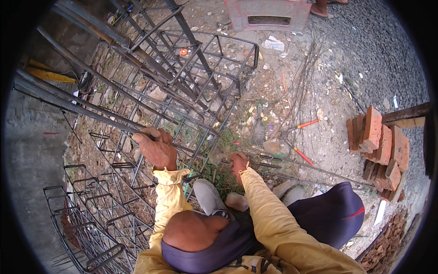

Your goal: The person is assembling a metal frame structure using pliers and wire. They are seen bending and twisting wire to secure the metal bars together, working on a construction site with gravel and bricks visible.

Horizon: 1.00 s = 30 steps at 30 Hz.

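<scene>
Here, the left hand's grip (157,148) wraps around a steel bar (127,125) slanting lengthwise away to the far left; the right hand's grip (238,165), fingers curled, meets thin rods (270,165), its hold unclear. Rightward lie an orange-handled tool (306,123) and bricks (385,145).

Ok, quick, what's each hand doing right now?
Left hand: closed around a dark steel bar.
Right hand: looks curled, but whether it holds anything cannot be told.
</scene>
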{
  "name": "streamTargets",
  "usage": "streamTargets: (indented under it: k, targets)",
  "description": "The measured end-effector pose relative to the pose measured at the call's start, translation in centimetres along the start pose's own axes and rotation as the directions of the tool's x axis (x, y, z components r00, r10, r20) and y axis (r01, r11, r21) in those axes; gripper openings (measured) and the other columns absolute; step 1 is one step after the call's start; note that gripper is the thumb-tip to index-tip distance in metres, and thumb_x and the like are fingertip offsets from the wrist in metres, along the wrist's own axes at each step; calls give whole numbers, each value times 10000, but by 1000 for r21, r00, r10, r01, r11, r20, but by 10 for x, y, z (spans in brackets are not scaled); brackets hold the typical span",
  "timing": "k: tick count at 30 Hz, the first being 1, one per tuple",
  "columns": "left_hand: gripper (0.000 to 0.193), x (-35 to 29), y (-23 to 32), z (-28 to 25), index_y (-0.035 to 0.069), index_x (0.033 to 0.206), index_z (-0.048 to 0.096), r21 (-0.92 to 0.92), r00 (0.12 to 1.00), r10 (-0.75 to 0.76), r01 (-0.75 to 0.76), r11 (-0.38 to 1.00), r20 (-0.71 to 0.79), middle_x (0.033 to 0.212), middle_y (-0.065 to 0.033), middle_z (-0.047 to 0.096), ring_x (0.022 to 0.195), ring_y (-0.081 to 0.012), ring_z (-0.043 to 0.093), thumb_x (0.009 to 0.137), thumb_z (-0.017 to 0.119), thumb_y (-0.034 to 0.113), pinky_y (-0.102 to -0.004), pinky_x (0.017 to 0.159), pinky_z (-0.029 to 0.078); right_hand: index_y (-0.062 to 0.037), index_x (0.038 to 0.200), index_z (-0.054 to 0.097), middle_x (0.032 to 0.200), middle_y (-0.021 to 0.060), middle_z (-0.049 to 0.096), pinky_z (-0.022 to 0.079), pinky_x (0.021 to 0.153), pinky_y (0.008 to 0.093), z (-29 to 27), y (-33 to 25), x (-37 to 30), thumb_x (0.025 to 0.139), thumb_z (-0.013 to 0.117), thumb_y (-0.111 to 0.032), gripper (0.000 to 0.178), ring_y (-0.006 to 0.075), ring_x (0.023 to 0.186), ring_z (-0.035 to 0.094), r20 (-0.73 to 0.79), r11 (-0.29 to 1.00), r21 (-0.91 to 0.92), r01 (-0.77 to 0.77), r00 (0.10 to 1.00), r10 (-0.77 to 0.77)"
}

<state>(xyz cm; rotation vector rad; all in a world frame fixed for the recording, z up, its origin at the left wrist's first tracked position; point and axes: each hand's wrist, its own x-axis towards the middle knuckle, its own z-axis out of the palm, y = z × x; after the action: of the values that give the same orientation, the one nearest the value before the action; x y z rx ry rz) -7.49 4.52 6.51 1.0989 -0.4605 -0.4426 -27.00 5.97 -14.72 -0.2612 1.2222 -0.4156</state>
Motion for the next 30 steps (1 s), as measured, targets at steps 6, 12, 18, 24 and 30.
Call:
streamTargets:
  k: [6, 12, 18, 24, 30]
  targets:
    - [650, -19, 1, 5, 68, 750, 510, 12, 996, 92, -91, 996, -20, 554, -16, 384, 438, -135, 315, 854, 535, 709, -297, 415, 233, -150, 1036, 597, 629, -15, 474, 265, 378, 280, 3, -14, -4, 889, 569, -154, 150, 100, 423, 362, -10, 999, 45, 8, 1000, -8]
    - [706, -24, -2, 21, 56, 757, 503, 31, 991, 88, -85, 996, -103, 553, -17, 355, 448, -142, 324, 814, 544, 759, -309, 446, 264, -148, 1007, 604, 644, -20, 465, 268, 382, 277, 4, -16, -11, 894, 552, -148, 125, 93, 431, 346, 11, 999, 40, 16, 1000, -17]
    - [672, -20, -19, 19, 44, 779, 513, -70, 997, 58, -55, 996, 47, 611, -19, 386, 468, -136, 321, 856, 536, 711, -308, 457, 269, -140, 977, 619, 652, -19, 465, 261, 384, 286, -3, -21, -11, 886, 555, -146, 111, 99, 430, 333, 18, 1000, 25, -18, 1000, 17]
    - [667, -19, -24, 47, 52, 794, 496, 54, 989, 79, -86, 995, 124, 556, 3, 327, 468, -135, 343, 859, 527, 715, -306, 452, 275, -145, 997, 626, 634, -17, 467, 256, 380, 287, 3, -25, -12, 882, 558, -152, 134, 103, 418, 330, -21, 1000, 3, 13, 1000, -13]
    - [685, -7, -31, 46, 54, 770, 490, 15, 993, 79, -80, 997, 88, 556, -10, 347, 456, -139, 339, 853, 516, 733, -303, 444, 268, -147, 1049, 655, 620, -20, 499, 274, 377, 277, 5, -24, -9, 903, 568, -156, 170, 90, 432, 390, -10, 999, -5, 35, 999, -35]
